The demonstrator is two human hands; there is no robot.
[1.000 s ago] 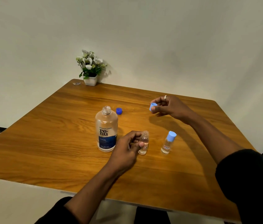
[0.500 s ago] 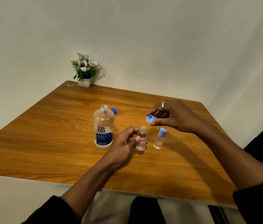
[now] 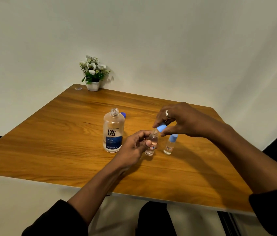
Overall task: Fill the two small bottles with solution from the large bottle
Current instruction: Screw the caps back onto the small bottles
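Wooden table: large bottle labelled "re-nu fresh".

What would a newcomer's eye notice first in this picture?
The hands in the middle: the right hand pinches a light blue cap just above the open small bottle, which the left hand holds. The large bottle stands uncapped to their left, and a flower pot sits at the far corner of the table.
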